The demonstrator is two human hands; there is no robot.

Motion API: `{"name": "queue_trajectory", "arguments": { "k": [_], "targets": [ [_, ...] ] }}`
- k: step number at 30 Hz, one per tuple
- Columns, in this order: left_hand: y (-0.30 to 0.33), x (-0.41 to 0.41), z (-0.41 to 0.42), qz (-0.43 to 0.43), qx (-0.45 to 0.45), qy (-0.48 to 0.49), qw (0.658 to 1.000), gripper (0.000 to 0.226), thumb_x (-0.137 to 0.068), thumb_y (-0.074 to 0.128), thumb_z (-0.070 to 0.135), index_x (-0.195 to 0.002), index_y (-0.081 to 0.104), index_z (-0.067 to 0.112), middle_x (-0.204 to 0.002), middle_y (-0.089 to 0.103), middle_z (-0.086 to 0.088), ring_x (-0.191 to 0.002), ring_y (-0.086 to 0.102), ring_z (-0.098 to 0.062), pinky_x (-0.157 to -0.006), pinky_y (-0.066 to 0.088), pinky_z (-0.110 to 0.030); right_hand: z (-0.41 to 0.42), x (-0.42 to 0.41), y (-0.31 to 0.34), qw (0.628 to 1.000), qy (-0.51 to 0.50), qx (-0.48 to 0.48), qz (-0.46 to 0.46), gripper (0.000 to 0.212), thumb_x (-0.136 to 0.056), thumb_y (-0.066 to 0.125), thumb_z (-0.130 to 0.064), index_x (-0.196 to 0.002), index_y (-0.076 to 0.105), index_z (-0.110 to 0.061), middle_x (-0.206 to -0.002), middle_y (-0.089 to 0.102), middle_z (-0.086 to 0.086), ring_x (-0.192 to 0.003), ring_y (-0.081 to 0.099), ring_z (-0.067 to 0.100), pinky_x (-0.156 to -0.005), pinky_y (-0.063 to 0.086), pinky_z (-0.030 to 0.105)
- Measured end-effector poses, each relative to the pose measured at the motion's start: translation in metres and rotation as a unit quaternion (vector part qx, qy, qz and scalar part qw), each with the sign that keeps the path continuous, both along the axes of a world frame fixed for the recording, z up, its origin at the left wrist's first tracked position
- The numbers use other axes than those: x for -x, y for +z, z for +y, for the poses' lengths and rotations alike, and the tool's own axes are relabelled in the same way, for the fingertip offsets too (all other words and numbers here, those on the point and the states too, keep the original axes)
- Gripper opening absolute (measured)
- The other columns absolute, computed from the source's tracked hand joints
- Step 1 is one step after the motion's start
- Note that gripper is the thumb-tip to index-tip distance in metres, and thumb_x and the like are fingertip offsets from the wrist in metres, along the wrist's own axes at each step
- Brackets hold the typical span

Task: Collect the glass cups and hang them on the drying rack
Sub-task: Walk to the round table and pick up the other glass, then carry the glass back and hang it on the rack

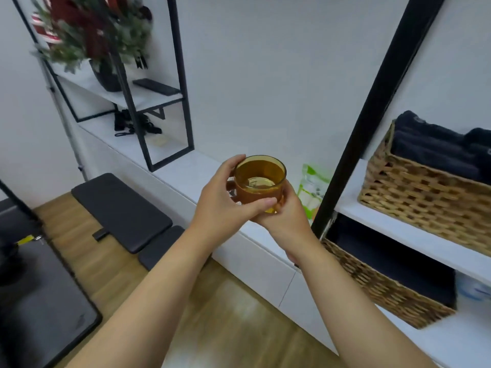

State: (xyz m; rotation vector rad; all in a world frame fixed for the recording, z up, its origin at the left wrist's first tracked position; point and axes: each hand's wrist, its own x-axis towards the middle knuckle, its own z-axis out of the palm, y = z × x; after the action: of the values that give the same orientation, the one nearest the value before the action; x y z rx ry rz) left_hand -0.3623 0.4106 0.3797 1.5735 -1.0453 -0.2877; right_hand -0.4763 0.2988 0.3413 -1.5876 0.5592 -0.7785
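An amber glass cup (259, 179) with a handle on its left side is held upright in front of me, above the white ledge. My left hand (225, 197) wraps its left side, thumb across the lower front. My right hand (285, 211) cups it from below and the right. No drying rack is in view.
A white ledge (191, 168) runs along the wall, with a green packet (313, 189) on it. A black post (372, 115) stands to the right. Wicker baskets (425, 197) with dark towels fill white shelves. A black bench (119, 208) lies on the wooden floor at left.
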Motion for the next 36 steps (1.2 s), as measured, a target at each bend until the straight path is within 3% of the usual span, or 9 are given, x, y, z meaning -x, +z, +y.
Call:
{"name": "queue_trajectory", "arguments": {
  "k": [5, 8, 12, 18, 23, 26, 30, 33, 36],
  "targets": [
    [-0.016, -0.085, -0.087, 0.021, 0.008, 0.001, 1.000, 0.091, -0.069, 0.094, 0.054, -0.148, 0.049, 0.046, -0.135, 0.061, 0.024, -0.124, 0.065, -0.007, -0.088, 0.061, -0.020, -0.093, -0.070, -0.021, 0.980, 0.105, -0.154, -0.061, 0.076, -0.083, 0.094, -0.028, -0.149, 0.057, -0.035, -0.149, 0.065, 0.008, -0.139, 0.062, 0.032, -0.109, 0.054, 0.053],
    [-0.021, -0.126, -0.136, 0.039, 0.006, -0.009, 0.999, 0.087, -0.071, 0.094, 0.049, -0.146, 0.050, 0.046, -0.135, 0.063, 0.022, -0.123, 0.067, -0.008, -0.089, 0.061, -0.021, -0.136, -0.110, -0.035, 0.914, 0.181, -0.326, -0.162, 0.069, -0.098, 0.076, -0.040, -0.159, 0.049, -0.023, -0.163, 0.048, 0.023, -0.148, 0.050, 0.043, -0.111, 0.048, 0.063],
    [-0.040, -0.175, -0.202, 0.060, -0.002, -0.050, 0.997, 0.090, -0.069, 0.097, 0.041, -0.147, 0.051, 0.042, -0.129, 0.066, 0.027, -0.120, 0.067, -0.002, -0.090, 0.060, -0.021, -0.191, -0.170, -0.057, 0.832, 0.151, -0.468, -0.258, 0.062, -0.106, 0.058, -0.048, -0.155, 0.054, -0.010, -0.157, 0.055, 0.026, -0.145, 0.054, 0.042, -0.115, 0.048, 0.054],
    [-0.084, -0.236, -0.280, 0.041, -0.019, -0.076, 0.996, 0.094, -0.069, 0.101, 0.027, -0.148, 0.050, 0.041, -0.129, 0.062, 0.039, -0.124, 0.061, 0.008, -0.093, 0.051, -0.011, -0.273, -0.235, -0.098, 0.827, 0.122, -0.475, -0.275, 0.045, -0.112, 0.053, -0.035, -0.144, 0.065, -0.006, -0.142, 0.068, 0.020, -0.130, 0.066, 0.034, -0.112, 0.052, 0.043],
    [-0.122, -0.282, -0.318, 0.032, -0.040, -0.124, 0.991, 0.102, -0.069, 0.097, 0.043, -0.157, 0.044, 0.044, -0.142, 0.061, 0.032, -0.135, 0.058, 0.002, -0.105, 0.048, -0.015, -0.318, -0.261, -0.127, 0.814, 0.119, -0.489, -0.288, 0.049, -0.115, 0.044, -0.038, -0.135, 0.072, -0.003, -0.133, 0.075, 0.020, -0.119, 0.073, 0.032, -0.093, 0.061, 0.041],
    [-0.155, -0.309, -0.333, 0.045, -0.034, -0.110, 0.992, 0.080, -0.083, 0.080, 0.056, -0.154, 0.048, 0.043, -0.144, 0.064, 0.023, -0.136, 0.059, -0.001, -0.105, 0.050, -0.017, -0.338, -0.274, -0.148, 0.813, 0.082, -0.498, -0.290, 0.050, -0.115, 0.043, -0.038, -0.137, 0.070, -0.003, -0.137, 0.072, 0.023, -0.121, 0.073, 0.037, -0.086, 0.065, 0.043],
    [-0.218, -0.334, -0.348, 0.025, -0.069, -0.019, 0.997, 0.054, -0.102, 0.043, 0.072, -0.144, 0.059, 0.041, -0.136, 0.068, 0.026, -0.128, 0.061, 0.003, -0.103, 0.052, -0.020, -0.356, -0.286, -0.174, 0.815, 0.054, -0.485, -0.313, 0.050, -0.115, 0.042, -0.036, -0.129, 0.076, -0.003, -0.133, 0.075, 0.022, -0.121, 0.075, 0.037, -0.091, 0.064, 0.043],
    [-0.267, -0.341, -0.362, -0.084, -0.155, 0.045, 0.983, 0.050, -0.104, 0.052, 0.062, -0.147, 0.057, 0.037, -0.145, 0.061, 0.017, -0.134, 0.055, -0.008, -0.102, 0.041, -0.024, -0.365, -0.291, -0.199, 0.822, 0.044, -0.470, -0.318, 0.049, -0.116, 0.039, -0.034, -0.132, 0.074, -0.002, -0.134, 0.075, 0.021, -0.124, 0.073, 0.037, -0.097, 0.061, 0.042],
    [-0.306, -0.337, -0.374, -0.155, -0.201, 0.021, 0.967, 0.067, -0.097, 0.062, 0.065, -0.152, 0.052, 0.029, -0.157, 0.056, 0.003, -0.144, 0.049, -0.022, -0.109, 0.039, -0.031, -0.368, -0.293, -0.222, 0.837, 0.034, -0.442, -0.322, 0.044, -0.116, 0.043, -0.030, -0.140, 0.068, -0.002, -0.141, 0.071, 0.022, -0.134, 0.066, 0.037, -0.107, 0.055, 0.043]
  ]
}}
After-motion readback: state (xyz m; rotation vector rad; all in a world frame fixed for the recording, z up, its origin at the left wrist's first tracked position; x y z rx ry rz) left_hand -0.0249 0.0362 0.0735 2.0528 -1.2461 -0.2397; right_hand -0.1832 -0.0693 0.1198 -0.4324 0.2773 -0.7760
